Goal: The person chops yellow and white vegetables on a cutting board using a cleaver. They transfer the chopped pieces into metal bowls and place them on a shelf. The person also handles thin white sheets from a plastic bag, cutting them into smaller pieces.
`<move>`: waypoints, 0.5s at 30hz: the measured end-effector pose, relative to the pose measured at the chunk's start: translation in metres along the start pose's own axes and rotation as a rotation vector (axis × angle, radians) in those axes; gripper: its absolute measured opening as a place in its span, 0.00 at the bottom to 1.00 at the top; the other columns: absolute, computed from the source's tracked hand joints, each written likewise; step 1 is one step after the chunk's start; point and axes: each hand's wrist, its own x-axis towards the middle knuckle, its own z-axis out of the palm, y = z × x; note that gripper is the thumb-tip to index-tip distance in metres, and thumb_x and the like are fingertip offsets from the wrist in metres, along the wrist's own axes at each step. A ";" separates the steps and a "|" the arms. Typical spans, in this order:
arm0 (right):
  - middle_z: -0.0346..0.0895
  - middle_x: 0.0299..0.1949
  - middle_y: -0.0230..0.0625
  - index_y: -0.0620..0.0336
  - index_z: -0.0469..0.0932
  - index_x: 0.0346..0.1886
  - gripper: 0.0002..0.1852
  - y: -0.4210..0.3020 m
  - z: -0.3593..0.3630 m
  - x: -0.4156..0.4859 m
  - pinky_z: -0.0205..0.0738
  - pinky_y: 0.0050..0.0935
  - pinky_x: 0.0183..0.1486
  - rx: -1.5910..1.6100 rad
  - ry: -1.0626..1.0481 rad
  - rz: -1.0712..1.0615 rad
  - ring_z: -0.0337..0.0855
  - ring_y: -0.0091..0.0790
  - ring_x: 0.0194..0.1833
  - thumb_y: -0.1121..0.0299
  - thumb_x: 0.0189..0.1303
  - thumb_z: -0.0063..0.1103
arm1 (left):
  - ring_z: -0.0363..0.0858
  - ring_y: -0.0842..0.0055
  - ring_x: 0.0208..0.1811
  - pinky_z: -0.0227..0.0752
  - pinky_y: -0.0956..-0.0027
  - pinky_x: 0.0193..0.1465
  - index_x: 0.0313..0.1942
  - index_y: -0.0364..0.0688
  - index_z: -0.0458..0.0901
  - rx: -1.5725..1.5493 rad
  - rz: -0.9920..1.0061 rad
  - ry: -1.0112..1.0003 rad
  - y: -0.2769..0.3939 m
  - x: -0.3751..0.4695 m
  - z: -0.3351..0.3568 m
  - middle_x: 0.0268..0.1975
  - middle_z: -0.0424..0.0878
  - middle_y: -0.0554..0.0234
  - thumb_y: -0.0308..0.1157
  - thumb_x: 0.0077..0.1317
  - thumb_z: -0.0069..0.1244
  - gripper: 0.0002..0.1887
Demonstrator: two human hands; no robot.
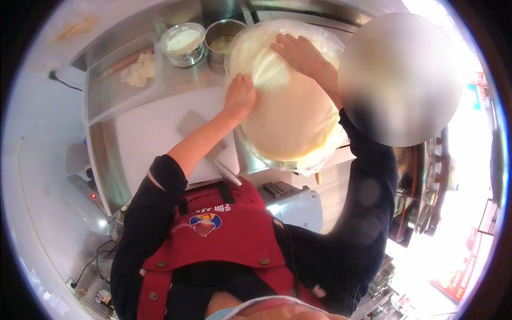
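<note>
A wide round mass of pale dough fills a large basin in front of me. Clear plastic film lies bunched over its far part and hangs around the rim. My left hand grips the film at the dough's left edge, its fingers curled. Farther back, my right hand has its fingers bent over the film, and creases run between both hands. Beneath my left forearm, a broad-bladed metal cleaver rests on a white cutting board, handle towards me.
A metal bowl of white contents and a metal pot stand behind the board. To the left, a clear plastic tub holds a dough piece and a wooden rolling pin. A blurred disc hides the area beside my right arm.
</note>
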 end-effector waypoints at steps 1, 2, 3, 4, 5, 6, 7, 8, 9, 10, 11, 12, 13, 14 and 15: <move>0.72 0.57 0.36 0.52 0.75 0.55 0.25 0.001 -0.003 0.004 0.75 0.37 0.47 -0.027 -0.065 0.000 0.77 0.39 0.58 0.77 0.51 0.65 | 0.79 0.43 0.48 0.73 0.48 0.53 0.53 0.28 0.74 -0.034 -0.055 -0.027 0.001 0.003 -0.005 0.50 0.80 0.34 0.29 0.64 0.50 0.18; 0.72 0.57 0.37 0.52 0.75 0.56 0.25 0.002 -0.005 0.008 0.75 0.37 0.47 -0.053 -0.132 0.001 0.77 0.39 0.57 0.76 0.51 0.65 | 0.80 0.44 0.47 0.73 0.48 0.53 0.52 0.29 0.74 -0.069 -0.108 -0.054 0.002 0.008 -0.010 0.47 0.81 0.34 0.29 0.64 0.50 0.18; 0.72 0.57 0.37 0.52 0.75 0.56 0.25 0.003 -0.012 0.014 0.76 0.37 0.48 -0.080 -0.194 -0.001 0.78 0.40 0.57 0.75 0.52 0.66 | 0.81 0.45 0.45 0.73 0.48 0.53 0.51 0.29 0.75 -0.102 -0.165 -0.077 -0.001 0.012 -0.014 0.45 0.82 0.35 0.29 0.64 0.50 0.17; 0.71 0.57 0.37 0.51 0.75 0.57 0.26 0.005 -0.016 0.017 0.76 0.39 0.48 -0.029 -0.215 0.011 0.78 0.41 0.56 0.74 0.52 0.67 | 0.81 0.48 0.46 0.73 0.50 0.53 0.47 0.29 0.76 -0.165 -0.198 -0.051 -0.012 0.021 -0.013 0.41 0.83 0.37 0.28 0.63 0.50 0.14; 0.71 0.57 0.37 0.51 0.75 0.57 0.26 0.006 -0.020 0.020 0.76 0.40 0.48 0.022 -0.237 0.022 0.78 0.42 0.55 0.73 0.52 0.68 | 0.82 0.50 0.46 0.74 0.51 0.54 0.42 0.30 0.77 -0.230 -0.230 -0.024 -0.028 0.033 -0.011 0.38 0.83 0.39 0.28 0.61 0.49 0.12; 0.71 0.58 0.37 0.50 0.75 0.58 0.27 0.008 -0.023 0.020 0.76 0.41 0.49 0.073 -0.265 0.038 0.78 0.44 0.55 0.72 0.52 0.68 | 0.83 0.53 0.46 0.74 0.52 0.55 0.38 0.30 0.79 -0.298 -0.260 -0.003 -0.040 0.041 -0.009 0.34 0.84 0.40 0.27 0.60 0.49 0.10; 0.71 0.58 0.37 0.50 0.75 0.59 0.28 0.016 -0.023 0.018 0.75 0.42 0.50 0.194 -0.283 0.047 0.77 0.45 0.55 0.70 0.52 0.69 | 0.83 0.55 0.44 0.74 0.53 0.52 0.36 0.30 0.79 -0.466 -0.328 -0.041 -0.038 0.046 -0.020 0.33 0.84 0.42 0.26 0.59 0.48 0.09; 0.71 0.58 0.37 0.49 0.75 0.59 0.28 0.028 -0.022 0.014 0.75 0.43 0.52 0.314 -0.300 0.055 0.77 0.46 0.56 0.69 0.52 0.70 | 0.83 0.57 0.42 0.75 0.54 0.50 0.33 0.31 0.79 -0.634 -0.395 -0.078 -0.037 0.052 -0.032 0.31 0.84 0.44 0.26 0.58 0.48 0.07; 0.71 0.58 0.38 0.49 0.75 0.60 0.29 0.034 -0.021 0.017 0.74 0.44 0.54 0.437 -0.309 0.051 0.76 0.47 0.56 0.67 0.52 0.70 | 0.83 0.58 0.39 0.76 0.55 0.47 0.31 0.31 0.79 -0.797 -0.468 -0.104 -0.040 0.057 -0.043 0.29 0.84 0.46 0.25 0.56 0.47 0.06; 0.71 0.57 0.38 0.49 0.75 0.60 0.29 0.030 -0.025 0.019 0.73 0.45 0.55 0.389 -0.279 0.051 0.76 0.47 0.57 0.64 0.52 0.71 | 0.79 0.63 0.30 0.74 0.60 0.37 0.26 0.34 0.79 -1.075 -0.432 -0.133 -0.052 0.065 -0.048 0.26 0.82 0.52 0.23 0.54 0.46 0.05; 0.71 0.57 0.38 0.49 0.76 0.60 0.30 0.022 -0.028 0.020 0.72 0.45 0.56 0.341 -0.248 0.050 0.75 0.47 0.57 0.62 0.52 0.72 | 0.77 0.64 0.28 0.72 0.62 0.35 0.26 0.34 0.79 -1.093 -0.461 -0.118 -0.062 0.075 -0.051 0.26 0.81 0.54 0.24 0.55 0.47 0.04; 0.72 0.57 0.39 0.49 0.76 0.60 0.30 0.015 -0.029 0.022 0.71 0.46 0.57 0.296 -0.219 0.054 0.75 0.47 0.58 0.60 0.51 0.73 | 0.76 0.66 0.26 0.71 0.63 0.33 0.26 0.35 0.79 -1.112 -0.489 -0.109 -0.064 0.085 -0.060 0.25 0.80 0.55 0.24 0.55 0.47 0.04; 0.72 0.56 0.39 0.49 0.77 0.60 0.30 0.011 -0.024 0.024 0.70 0.46 0.58 0.276 -0.167 0.047 0.74 0.47 0.58 0.58 0.51 0.73 | 0.74 0.67 0.23 0.69 0.65 0.30 0.25 0.36 0.78 -1.131 -0.514 -0.104 -0.068 0.095 -0.066 0.24 0.79 0.57 0.24 0.56 0.47 0.04; 0.72 0.55 0.39 0.49 0.78 0.59 0.29 0.005 -0.016 0.025 0.69 0.46 0.58 0.256 -0.114 0.039 0.74 0.47 0.58 0.57 0.51 0.73 | 0.73 0.70 0.23 0.68 0.66 0.30 0.26 0.37 0.78 -1.215 -0.522 -0.121 -0.074 0.106 -0.074 0.24 0.78 0.58 0.25 0.57 0.47 0.04; 0.73 0.54 0.40 0.49 0.79 0.58 0.29 -0.001 -0.007 0.029 0.69 0.46 0.58 0.237 -0.061 0.028 0.74 0.46 0.58 0.55 0.51 0.73 | 0.72 0.73 0.23 0.67 0.68 0.29 0.26 0.37 0.77 -1.299 -0.531 -0.136 -0.085 0.116 -0.080 0.24 0.77 0.60 0.25 0.58 0.47 0.04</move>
